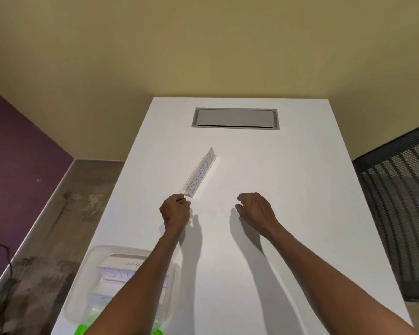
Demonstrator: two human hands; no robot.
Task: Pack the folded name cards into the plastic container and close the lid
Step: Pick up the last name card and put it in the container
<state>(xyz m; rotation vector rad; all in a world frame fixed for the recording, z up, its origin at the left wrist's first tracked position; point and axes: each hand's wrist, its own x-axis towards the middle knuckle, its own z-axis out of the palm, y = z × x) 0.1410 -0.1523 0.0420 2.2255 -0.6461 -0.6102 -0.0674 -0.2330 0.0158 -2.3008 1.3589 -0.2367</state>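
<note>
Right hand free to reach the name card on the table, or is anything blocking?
Probably yes. The right hand hovers open, holding nothing, with bare table between it and the name card. The left hand already pinches the card's near end.

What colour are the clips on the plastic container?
Bright green clips, seen in the head view.

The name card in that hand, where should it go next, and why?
Probably lift it and carry it back to the plastic container. The left hand already pinches the near end of the name card on the table, the container near the left forearm is open with cards inside, and the right hand is free.
</note>
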